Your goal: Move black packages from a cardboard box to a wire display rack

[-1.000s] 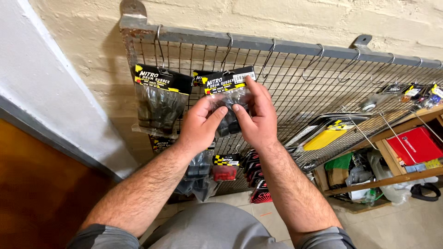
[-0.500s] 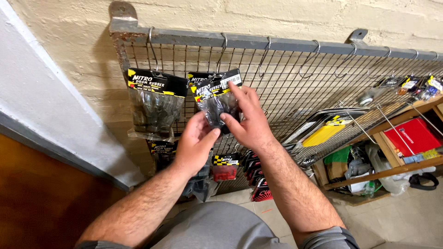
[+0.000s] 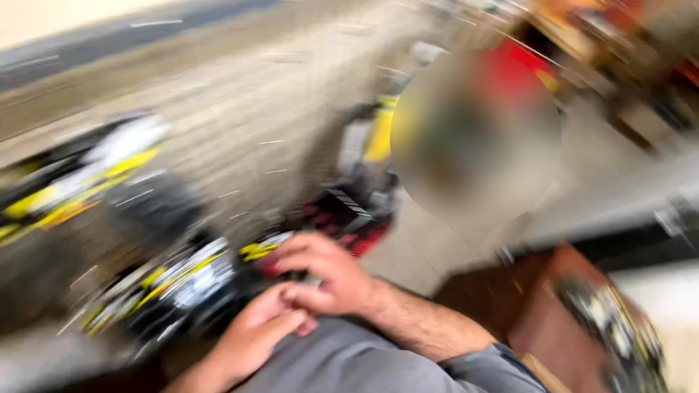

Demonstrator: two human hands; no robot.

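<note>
Blurred rack (image 3: 218, 145), hands (image 3: 298, 306) now lower

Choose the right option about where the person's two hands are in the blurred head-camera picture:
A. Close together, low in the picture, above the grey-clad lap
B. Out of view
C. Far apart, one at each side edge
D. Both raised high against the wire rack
A: the right hand and the left hand meet low in the picture, just above the grey fabric, beside blurred black and yellow packets.
</note>
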